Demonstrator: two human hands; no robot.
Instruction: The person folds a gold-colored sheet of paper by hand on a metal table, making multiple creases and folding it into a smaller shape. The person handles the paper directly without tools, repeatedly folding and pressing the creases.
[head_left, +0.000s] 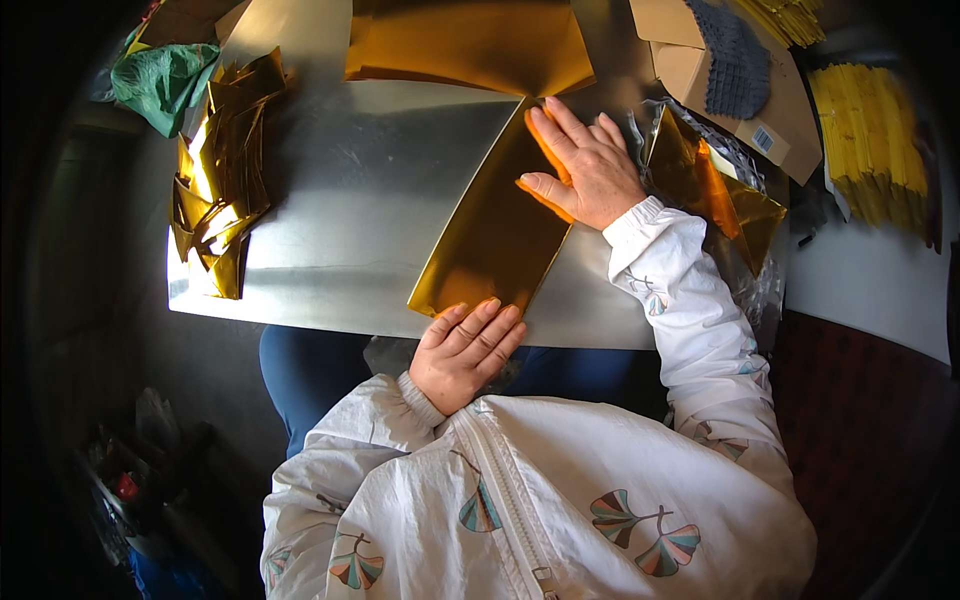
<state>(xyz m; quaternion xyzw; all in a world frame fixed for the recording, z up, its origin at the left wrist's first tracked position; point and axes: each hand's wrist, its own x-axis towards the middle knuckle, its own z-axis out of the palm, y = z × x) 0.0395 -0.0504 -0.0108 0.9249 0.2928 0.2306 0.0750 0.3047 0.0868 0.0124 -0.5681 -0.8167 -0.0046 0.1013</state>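
Note:
A gold foil sheet point(488, 215), long and narrow, lies slanted on the metal tabletop before me. My right hand point(590, 168) rests on its far right part, fingers spread and thumb apart; an orange reflection of the hand shows in the shiny surface. At the sheet's near end lies my left hand point(466, 352), its fingers stretched out and the fingertips touching the edge. Neither hand grips anything. Beyond the slanted sheet lie larger gold sheets point(470, 42), stacked at the far side.
Folded gold foil pieces point(225, 175) are heaped at the left table edge point(330, 318), near a green plastic bag point(165, 85). On the right are more gold foil point(745, 215) in clear plastic, a cardboard box point(685, 70) with a grey cloth point(735, 60), and yellow bundles point(870, 135).

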